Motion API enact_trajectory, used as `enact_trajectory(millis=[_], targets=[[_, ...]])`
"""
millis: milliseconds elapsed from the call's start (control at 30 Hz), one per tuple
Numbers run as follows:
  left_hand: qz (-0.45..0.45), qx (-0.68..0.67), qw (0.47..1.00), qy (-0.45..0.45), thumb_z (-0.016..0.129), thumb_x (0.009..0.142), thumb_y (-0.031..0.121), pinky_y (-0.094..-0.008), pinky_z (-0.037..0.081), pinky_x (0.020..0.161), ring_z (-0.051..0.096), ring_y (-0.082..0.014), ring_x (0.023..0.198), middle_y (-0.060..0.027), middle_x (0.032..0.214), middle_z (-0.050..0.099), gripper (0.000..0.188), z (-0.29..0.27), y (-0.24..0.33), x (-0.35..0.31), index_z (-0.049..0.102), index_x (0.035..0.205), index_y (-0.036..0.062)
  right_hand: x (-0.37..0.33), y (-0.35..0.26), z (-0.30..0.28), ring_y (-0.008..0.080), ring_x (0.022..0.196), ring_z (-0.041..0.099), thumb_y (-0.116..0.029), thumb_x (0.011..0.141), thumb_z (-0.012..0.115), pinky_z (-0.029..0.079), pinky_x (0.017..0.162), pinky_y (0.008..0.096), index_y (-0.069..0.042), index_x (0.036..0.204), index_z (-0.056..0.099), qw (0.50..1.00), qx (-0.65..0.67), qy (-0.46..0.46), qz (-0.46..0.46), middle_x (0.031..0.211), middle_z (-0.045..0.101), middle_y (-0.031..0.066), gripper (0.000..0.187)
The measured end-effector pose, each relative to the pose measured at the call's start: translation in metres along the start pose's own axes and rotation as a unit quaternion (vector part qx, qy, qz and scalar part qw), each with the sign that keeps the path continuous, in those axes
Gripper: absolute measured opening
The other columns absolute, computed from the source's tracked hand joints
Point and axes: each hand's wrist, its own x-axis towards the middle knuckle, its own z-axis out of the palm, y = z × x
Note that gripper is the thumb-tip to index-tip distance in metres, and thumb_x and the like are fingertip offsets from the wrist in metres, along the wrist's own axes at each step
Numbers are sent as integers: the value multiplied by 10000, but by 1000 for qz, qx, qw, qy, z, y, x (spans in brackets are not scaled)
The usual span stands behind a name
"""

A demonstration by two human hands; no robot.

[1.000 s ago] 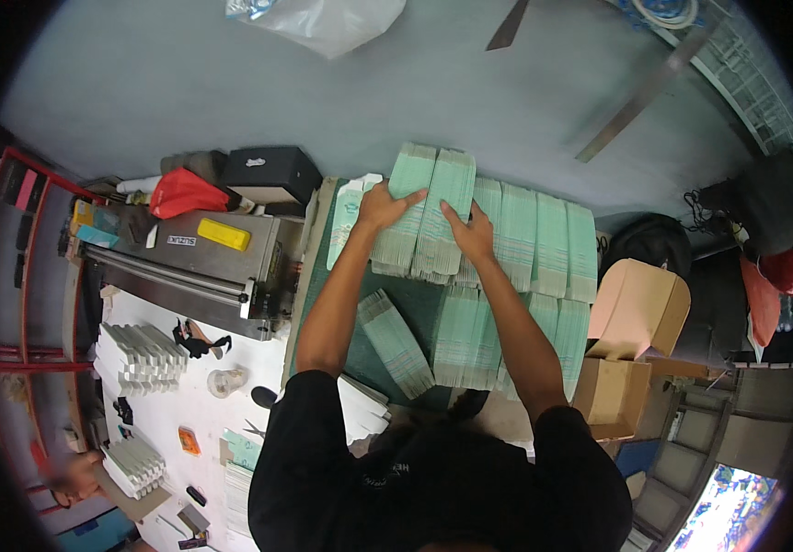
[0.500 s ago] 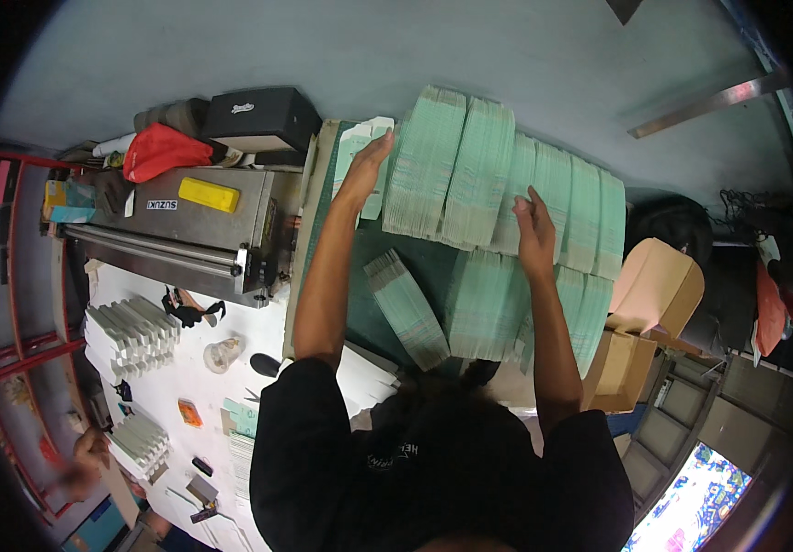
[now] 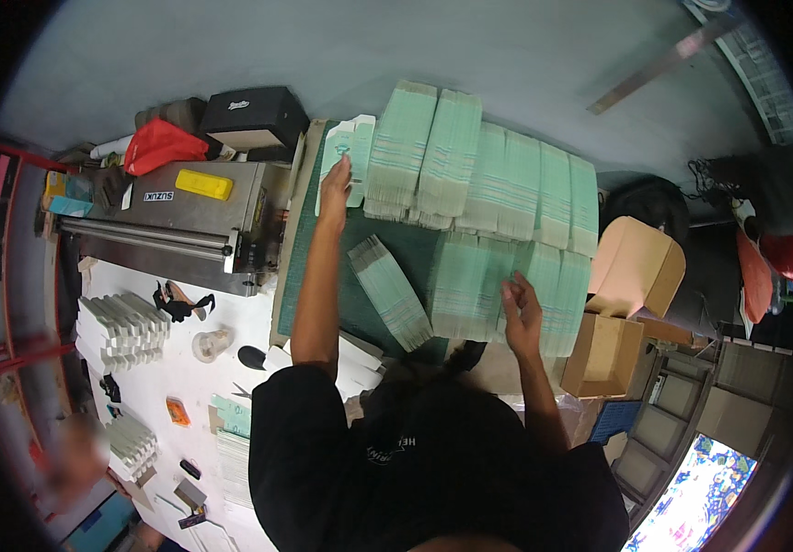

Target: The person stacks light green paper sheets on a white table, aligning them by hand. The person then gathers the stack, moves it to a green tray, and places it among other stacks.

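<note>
My left hand (image 3: 334, 189) is stretched out over the near edge of some flat green-and-white card pieces (image 3: 352, 152). Its fingers are extended, with nothing seen in them. Above the near row of green folded-card stacks (image 3: 472, 285) is my right hand (image 3: 522, 313), its fingers apart and empty; whether it touches the cards I cannot tell. Behind that row stands a far row of similar green card stacks (image 3: 507, 184), with taller bundles (image 3: 402, 152) at its left end. One separate bundle of cards (image 3: 391, 293) lies slanted on the dark green mat (image 3: 323, 267) between my arms.
Left of the mat are a metal machine (image 3: 185, 207), a yellow block (image 3: 203, 185) and a black box (image 3: 256, 120). White folded pieces (image 3: 125, 327) stand on the white table (image 3: 180, 368). An open cardboard box (image 3: 602, 354) is on the right. Another person's blurred hand (image 3: 74, 460) is at far left.
My right hand has come back from the far row to the near row. My left hand has drawn slightly nearer. The whole view has shifted a little, and the other person's hand has moved.
</note>
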Motion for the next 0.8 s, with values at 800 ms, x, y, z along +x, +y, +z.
enact_trajectory(millis=[800], targets=[[-176,297,922,177,766,966,436,-436,557,1026,718,-348,1193,-258,1271,727,652,0,-290,-669,630,1380,-50,-206,48,-9,288,994,748,-390,911,842,586,878,407,28,1336,650,852,-44,-493,-174,1079,765,189,627]])
